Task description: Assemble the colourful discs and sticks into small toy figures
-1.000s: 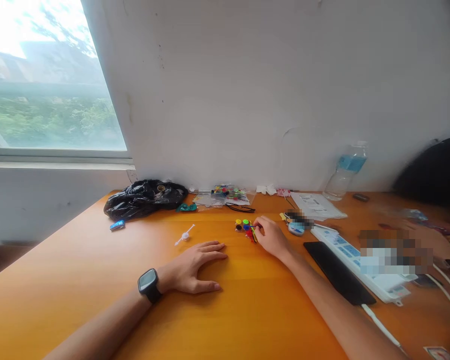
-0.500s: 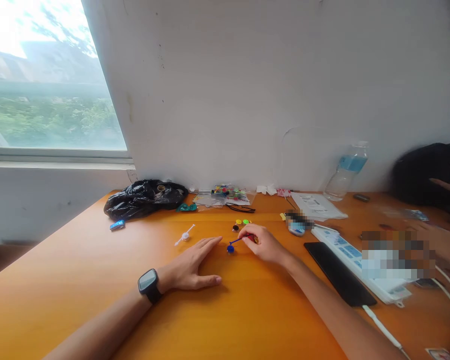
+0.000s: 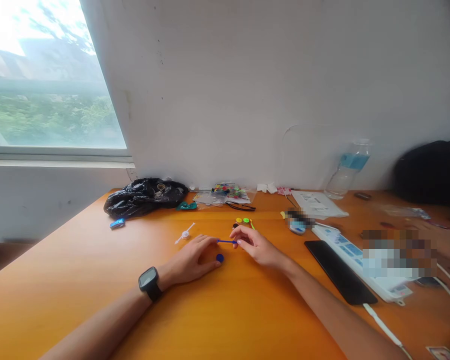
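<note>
Desk (image 3: pixel 97 280): orange wooden top, carrying every item listed, left to right.

Black plastic bag (image 3: pixel 144 196): crumpled, far beyond the left hand, against the wall. A small blue object (image 3: pixel 117 223) lies just in front of it.

White pin piece (image 3: pixel 185 234): lies loose just beyond the left hand, apart from it.

Left hand (image 3: pixel 191 260): palm down on the desk, smartwatch (image 3: pixel 149 281) on the wrist. Fingers curled loosely, tips near the left end of the blue stick; thumb beside the blue disc. Whether the fingertips actually pinch the stick cannot be told.

Blue disc (image 3: pixel 219 258): flat on the desk, just right of the left thumb, below the stick, seemingly parted from it.

Blue stick (image 3: pixel 227 242): thin rod, held level between the two hands, just above the desk, apparently so both ends can be handled.

Right hand (image 3: pixel 257 245): fingertips pressed together on the right end of the stick, a pinch that steadies it.

Small coloured discs (image 3: pixel 243 220): yellow and green, clustered just beyond the right hand.

Black phone (image 3: pixel 339 272): flat, right of the right forearm.

White power strip (image 3: pixel 354 255): just beyond the phone.

Water bottle (image 3: pixel 347 170): upright, far right, by the wall.
</note>
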Available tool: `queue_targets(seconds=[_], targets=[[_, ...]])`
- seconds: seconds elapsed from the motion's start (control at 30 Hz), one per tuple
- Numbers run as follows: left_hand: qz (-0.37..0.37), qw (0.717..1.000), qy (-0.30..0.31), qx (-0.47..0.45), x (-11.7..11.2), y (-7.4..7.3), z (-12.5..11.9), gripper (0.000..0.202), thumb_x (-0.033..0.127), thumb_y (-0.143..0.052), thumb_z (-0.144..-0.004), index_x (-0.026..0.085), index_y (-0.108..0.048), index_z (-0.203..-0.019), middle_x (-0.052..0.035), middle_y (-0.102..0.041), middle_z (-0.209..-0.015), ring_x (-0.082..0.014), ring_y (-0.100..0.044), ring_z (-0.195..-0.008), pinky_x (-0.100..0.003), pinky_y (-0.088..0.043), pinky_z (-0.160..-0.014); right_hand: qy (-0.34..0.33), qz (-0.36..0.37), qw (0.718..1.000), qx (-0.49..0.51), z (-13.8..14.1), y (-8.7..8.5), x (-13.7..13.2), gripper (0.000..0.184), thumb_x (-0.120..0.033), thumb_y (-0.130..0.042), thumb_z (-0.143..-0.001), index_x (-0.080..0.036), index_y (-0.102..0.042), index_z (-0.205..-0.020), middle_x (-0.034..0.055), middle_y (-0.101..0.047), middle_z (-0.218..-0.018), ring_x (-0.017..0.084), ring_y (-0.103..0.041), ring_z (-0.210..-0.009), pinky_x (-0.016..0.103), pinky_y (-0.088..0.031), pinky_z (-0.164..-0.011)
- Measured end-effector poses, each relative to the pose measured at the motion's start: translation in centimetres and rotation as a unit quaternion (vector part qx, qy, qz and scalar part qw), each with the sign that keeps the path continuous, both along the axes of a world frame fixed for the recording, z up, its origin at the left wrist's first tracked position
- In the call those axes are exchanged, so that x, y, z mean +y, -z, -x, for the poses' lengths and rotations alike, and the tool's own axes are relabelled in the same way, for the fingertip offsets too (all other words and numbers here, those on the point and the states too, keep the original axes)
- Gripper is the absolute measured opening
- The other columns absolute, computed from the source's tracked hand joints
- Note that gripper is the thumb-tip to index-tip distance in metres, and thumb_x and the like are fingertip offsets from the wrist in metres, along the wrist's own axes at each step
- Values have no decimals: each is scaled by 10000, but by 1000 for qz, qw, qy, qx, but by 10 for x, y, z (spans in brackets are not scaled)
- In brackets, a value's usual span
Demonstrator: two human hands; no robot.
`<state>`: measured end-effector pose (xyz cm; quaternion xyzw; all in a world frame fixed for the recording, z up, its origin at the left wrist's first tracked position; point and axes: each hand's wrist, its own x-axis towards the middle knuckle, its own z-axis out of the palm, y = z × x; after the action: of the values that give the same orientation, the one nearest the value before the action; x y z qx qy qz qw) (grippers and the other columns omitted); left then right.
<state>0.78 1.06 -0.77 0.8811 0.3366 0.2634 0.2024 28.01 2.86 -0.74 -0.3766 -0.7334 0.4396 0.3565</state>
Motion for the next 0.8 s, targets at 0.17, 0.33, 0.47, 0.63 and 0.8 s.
queue_targets(seconds=[0.17,0.33,0.47,0.63,0.8], targets=[[17,999,-32,-37,2,6,2,526,418,-725,-929,295,-548,-1409,-59,-719,-1214,-239,-695,-1093,-397,-553,-982,-52,96,992,57,20,10,-10,266,-422,-758,-899,-195,-671,-1006,51,-729,-942,177,-678,-820,327,-531,-800],[28,996,-14,-78,4,7,2,625,417,-792,-874,269,-542,-1427,-52,-727,-1145,-199,-706,-982,-321,-577,-863,-56,145,985,74,27,25,-11,365,-475,-842,-822,-179,-680,-961,25,-716,-798,167,-672,-711,309,-540,-712],[-10,999,18,-27,4,6,-2,128,346,-679,-976,242,-733,-1029,-26,-749,-966,-179,-693,-894,-301,-538,-805,-32,119,991,58,28,30,-9,376,-501,-836,-820,-180,-683,-942,20,-706,-775,166,-666,-699,299,-532,-684],[-57,998,22,-4,2,10,-7,164,348,-617,-1018,235,-727,-1064,-56,-748,-976,-194,-682,-887,-308,-523,-771,-9,110,993,44,26,30,-5,385,-516,-841,-800,-183,-691,-919,14,-692,-769,162,-646,-683,280,-501,-632],[-71,996,44,-1,-1,10,-12,180,318,-562,-1046,230,-702,-1117,-71,-747,-1055,-203,-682,-963,-312,-531,-830,9,142,986,84,25,25,-5,427,-527,-873,-753,-174,-680,-894,-1,-665,-733,143,-609,-652,268,-472,-607]])
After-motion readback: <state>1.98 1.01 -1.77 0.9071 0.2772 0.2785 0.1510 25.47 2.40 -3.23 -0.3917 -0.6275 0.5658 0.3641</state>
